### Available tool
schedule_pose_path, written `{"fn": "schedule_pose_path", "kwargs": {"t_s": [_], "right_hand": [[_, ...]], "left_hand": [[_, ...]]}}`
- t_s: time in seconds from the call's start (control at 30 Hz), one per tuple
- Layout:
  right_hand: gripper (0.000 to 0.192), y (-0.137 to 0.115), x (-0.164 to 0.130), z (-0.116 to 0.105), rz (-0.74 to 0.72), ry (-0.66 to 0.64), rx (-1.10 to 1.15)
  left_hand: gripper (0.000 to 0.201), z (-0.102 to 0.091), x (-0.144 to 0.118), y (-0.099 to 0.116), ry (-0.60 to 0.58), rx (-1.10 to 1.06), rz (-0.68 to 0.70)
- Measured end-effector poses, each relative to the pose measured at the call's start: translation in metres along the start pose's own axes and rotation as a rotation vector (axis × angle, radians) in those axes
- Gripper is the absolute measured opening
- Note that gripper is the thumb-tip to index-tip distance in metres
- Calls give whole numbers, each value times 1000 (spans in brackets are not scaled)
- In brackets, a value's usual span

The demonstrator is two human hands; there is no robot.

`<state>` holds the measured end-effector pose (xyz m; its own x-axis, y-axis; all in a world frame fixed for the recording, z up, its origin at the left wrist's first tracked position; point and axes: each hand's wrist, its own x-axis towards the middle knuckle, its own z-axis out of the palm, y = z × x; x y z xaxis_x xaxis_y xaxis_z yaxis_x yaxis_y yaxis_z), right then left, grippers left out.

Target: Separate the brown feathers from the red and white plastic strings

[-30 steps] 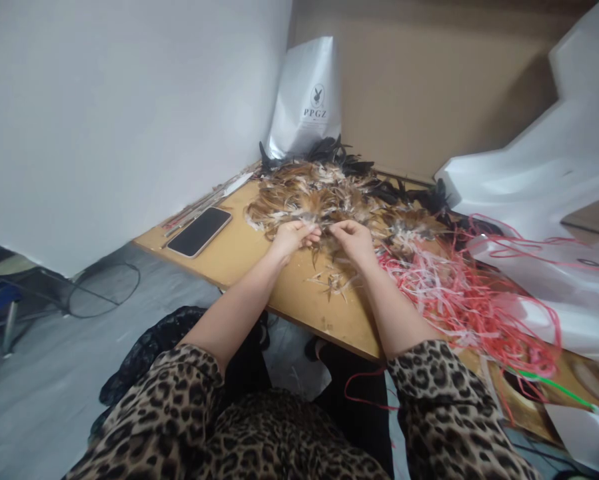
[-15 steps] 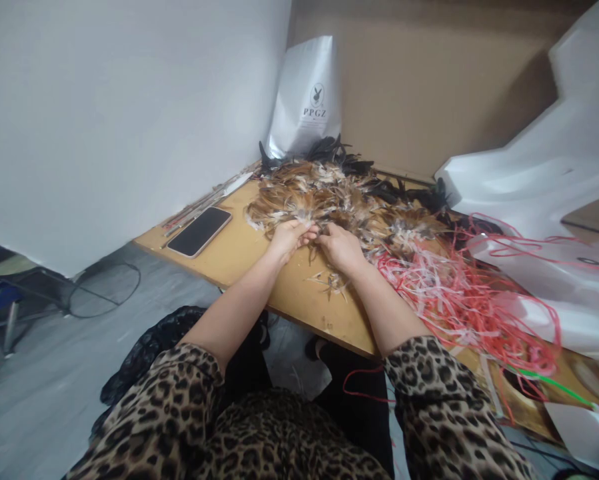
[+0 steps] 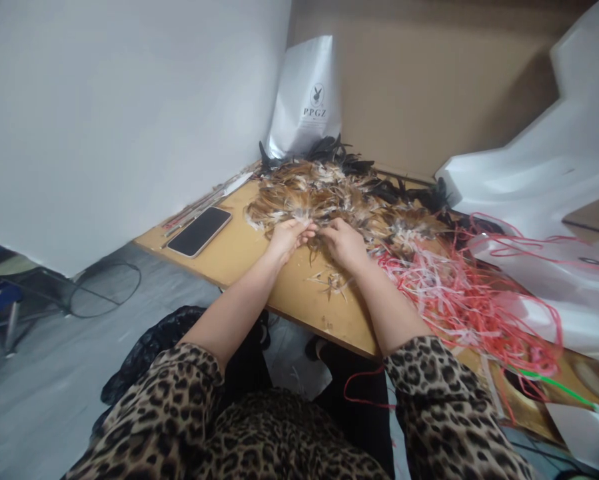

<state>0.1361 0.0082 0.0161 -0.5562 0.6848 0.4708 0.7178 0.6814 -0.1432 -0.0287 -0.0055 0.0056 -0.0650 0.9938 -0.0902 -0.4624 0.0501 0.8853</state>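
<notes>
Brown and white feathers (image 3: 294,197) lie heaped across the middle of the wooden table. At the heap's near edge, my left hand (image 3: 286,241) is closed, thumb and fingertips pinched on a feather. Just to its right, my right hand (image 3: 348,245) is closed with its fingers curled toward the left fingertips. Whatever lies between those right fingers is too small to make out. A few loose feather bits (image 3: 333,283) are scattered on the tabletop below my right hand.
A smartphone (image 3: 199,232) lies at the table's left. Pink and white strings (image 3: 444,290) are tangled on the right, near white foam-like pieces (image 3: 519,177). Black feathers (image 3: 342,157) and a silver bag (image 3: 304,100) stand behind. A black plastic bag (image 3: 149,353) sits below the table.
My right hand has lifted slightly and moved a little to the right, away from the left fingertips. The left hand stays in nearly the same place.
</notes>
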Motion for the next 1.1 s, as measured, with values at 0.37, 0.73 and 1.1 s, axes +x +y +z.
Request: {"fn": "schedule_pose_path", "kwargs": {"t_s": [0.37, 0.73, 1.1], "right_hand": [[21, 6, 6, 7, 134, 129, 131], [37, -9, 13, -13, 695, 206, 1416], [30, -21, 12, -5, 644, 230, 1151]], "left_hand": [[13, 0, 0, 0, 5, 7, 4], [16, -1, -2, -3, -105, 17, -70], [19, 3, -8, -3, -216, 26, -137]]}}
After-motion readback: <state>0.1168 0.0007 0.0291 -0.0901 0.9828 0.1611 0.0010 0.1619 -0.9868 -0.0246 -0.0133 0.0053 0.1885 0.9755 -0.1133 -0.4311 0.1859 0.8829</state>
